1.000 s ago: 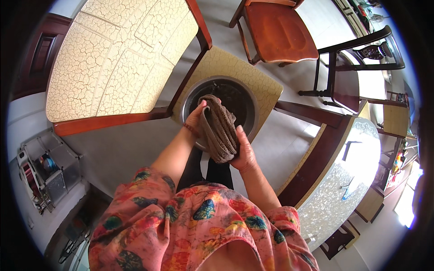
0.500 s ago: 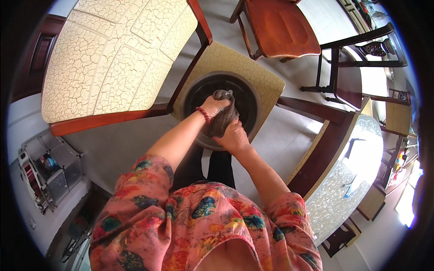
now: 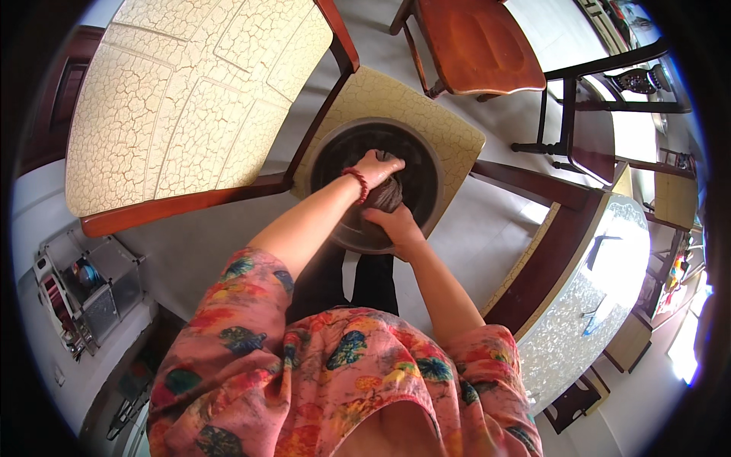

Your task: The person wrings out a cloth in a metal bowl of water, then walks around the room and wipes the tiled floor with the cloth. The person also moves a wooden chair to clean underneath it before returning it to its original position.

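The dark brown cloth [image 3: 387, 196] was clasped, bunched, by the curled left hand [image 3: 374, 169] and half-closed right hand [image 3: 397, 227] within the metal basin [image 3: 438, 179], presumably so drips were caught; the basin was supported by a crackle-patterned chair seat [image 3: 415, 97].

The left forearm [image 3: 308, 226] slants forward and inward to the left wrist [image 3: 357, 186]. The left hand [image 3: 378, 168] reaches farther forward than the other, its back turned mostly upward and its fingers bent in a grip. The right forearm [image 3: 442, 286] also angles forward and inward. The right hand [image 3: 399, 225] sits just behind, gripping, thumb pointing left, most other fingers hidden.
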